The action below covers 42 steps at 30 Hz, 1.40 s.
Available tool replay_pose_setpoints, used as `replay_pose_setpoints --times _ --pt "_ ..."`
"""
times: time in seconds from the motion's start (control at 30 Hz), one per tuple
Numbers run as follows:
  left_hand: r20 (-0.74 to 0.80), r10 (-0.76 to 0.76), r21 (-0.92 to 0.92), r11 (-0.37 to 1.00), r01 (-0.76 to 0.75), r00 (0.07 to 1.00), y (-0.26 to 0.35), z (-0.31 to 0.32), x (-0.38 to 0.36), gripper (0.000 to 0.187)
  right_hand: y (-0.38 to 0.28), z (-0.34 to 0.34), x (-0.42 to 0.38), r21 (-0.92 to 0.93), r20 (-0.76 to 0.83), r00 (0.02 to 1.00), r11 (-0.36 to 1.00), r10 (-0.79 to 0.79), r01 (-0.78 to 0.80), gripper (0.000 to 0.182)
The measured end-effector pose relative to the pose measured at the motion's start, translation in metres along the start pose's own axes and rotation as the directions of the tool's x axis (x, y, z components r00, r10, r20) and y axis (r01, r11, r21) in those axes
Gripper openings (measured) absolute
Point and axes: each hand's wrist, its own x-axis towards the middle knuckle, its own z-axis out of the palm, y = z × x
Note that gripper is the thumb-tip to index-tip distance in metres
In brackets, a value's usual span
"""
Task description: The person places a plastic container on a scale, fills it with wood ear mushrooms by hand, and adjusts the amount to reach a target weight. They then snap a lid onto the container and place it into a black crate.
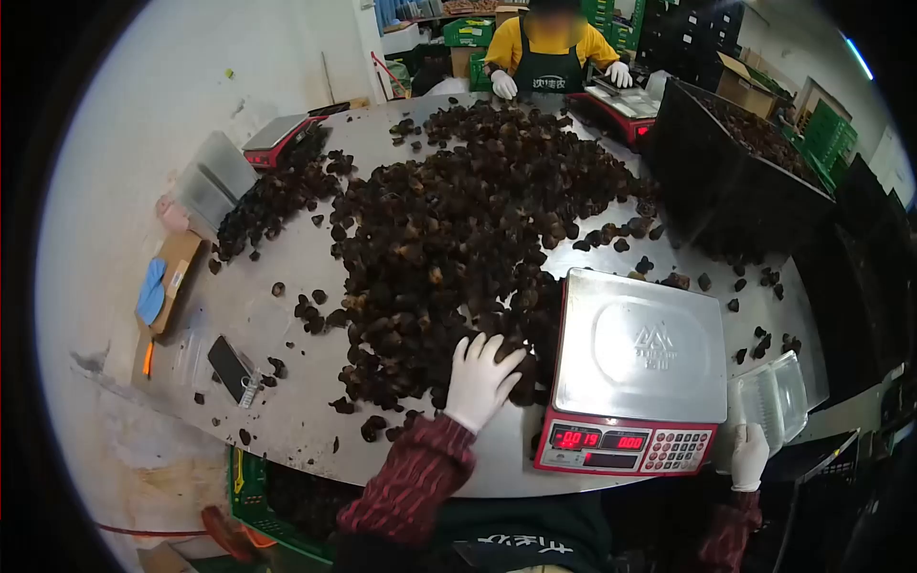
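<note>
My left hand [482, 382], in a white glove, rests on the near edge of a big heap of dark brown, lumpy pieces [430, 248], perhaps mushrooms. Its fingers are stretched out and apart, with no piece visibly gripped. At the table's right edge, my gloved right hand [750, 458] is closed on the rim of a clear plastic box [770, 401], which is tilted and has its lid open. Between my hands stands a red scale [635, 368] with a bare steel plate; its display reads -0.019.
A black crate [735, 172] full of dark pieces stands at the right. Across the steel table [287, 382] is a co-worker [549, 57] near another scale [621, 105]. At the left are a third scale [277, 138], clear boxes [212, 181] and a phone [229, 369].
</note>
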Motion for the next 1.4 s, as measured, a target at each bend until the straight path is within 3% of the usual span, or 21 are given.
replay_pose_setpoints --times 0.03,0.1,0.27,0.4,0.5,0.57,0.7,0.77,0.83,0.9,0.97,1.13,1.17,1.27,1.3,1.33,1.4 --pt "-0.048 -0.003 0.026 1.000 0.005 0.999 0.006 -0.008 -0.015 0.030 -0.001 -0.005 -0.002 -0.017 0.005 1.000 1.000 -0.002 0.002 0.028" --pt "-0.001 -0.032 0.031 0.999 0.032 0.999 0.002 -0.011 -0.037 0.026 -0.005 -0.001 0.003 -0.030 0.014 1.000 1.000 -0.004 0.004 0.028" --pt "0.117 -0.064 0.059 0.997 0.058 0.991 0.003 -0.023 -0.085 0.036 -0.008 -0.012 0.003 0.035 0.031 0.998 0.998 -0.046 0.045 0.021" --pt "0.090 -0.055 0.091 0.995 0.047 0.994 0.002 -0.030 -0.101 0.044 -0.007 -0.016 0.001 0.000 0.073 0.996 0.998 -0.055 0.055 0.020" --pt "0.000 -0.052 0.043 0.998 0.052 0.999 0.001 -0.034 -0.105 0.040 -0.010 -0.017 0.003 0.027 0.083 0.996 0.999 0.021 -0.023 0.021" --pt "-0.032 -0.058 -0.012 0.998 0.058 0.998 0.002 -0.038 -0.107 0.038 -0.009 -0.017 0.005 0.089 0.034 0.987 0.983 0.159 -0.162 0.025" --pt "-0.142 -0.068 -0.079 0.995 0.057 0.987 -0.005 -0.035 -0.112 0.034 -0.027 -0.035 0.012 0.111 0.009 0.970 0.964 0.241 -0.240 0.028" --pt "-0.202 -0.084 -0.076 0.995 0.070 0.976 -0.007 -0.036 -0.108 0.034 -0.037 -0.040 0.011 0.124 -0.323 0.923 0.976 0.209 -0.177 0.027" --pt "-0.243 -0.128 -0.062 0.991 0.117 0.961 -0.007 -0.045 -0.103 0.034 -0.062 -0.050 0.012 0.198 -0.361 0.908 0.969 0.212 -0.147 0.024" --pt "-0.222 -0.175 -0.036 0.985 0.171 0.959 -0.011 -0.051 -0.093 0.038 -0.100 -0.055 0.015 0.281 -0.328 0.944 0.958 0.032 0.065 0.024" --pt "-0.075 -0.226 -0.030 0.974 0.225 0.971 -0.019 -0.058 -0.076 0.055 -0.140 -0.050 0.018 0.133 -0.265 0.948 0.967 -0.178 0.218 0.020" --pt "0.235 -0.197 0.060 0.980 0.188 0.952 -0.020 -0.053 -0.040 0.071 -0.199 -0.018 0.030 0.171 -0.075 0.862 0.846 -0.501 0.506 0.028" --pt "0.313 -0.177 0.063 0.984 0.165 0.933 -0.019 -0.047 -0.040 0.072 -0.200 -0.019 0.029 0.177 0.068 0.851 0.846 -0.520 0.503 0.027" --pt "0.297 -0.111 -0.010 0.993 0.120 0.948 -0.001 -0.052 -0.057 0.069 -0.216 -0.036 0.031 0.237 0.025 0.897 0.874 -0.441 0.423 0.030" --pt "0.293 -0.102 -0.036 0.992 0.118 0.951 0.005 -0.053 -0.065 0.068 -0.214 -0.039 0.030 0.244 -0.088 0.921 0.889 -0.378 0.388 0.032" --pt "0.238 -0.112 -0.034 0.992 0.124 0.965 0.008 -0.055 -0.071 0.066 -0.209 -0.042 0.028 0.254 -0.193 0.932 0.902 -0.308 0.350 0.035" --pt "0.020 -0.145 -0.060 0.988 0.145 0.989 0.007 -0.059 -0.084 0.054 -0.199 -0.042 0.022 0.337 -0.238 0.962 0.917 -0.138 0.215 0.020"
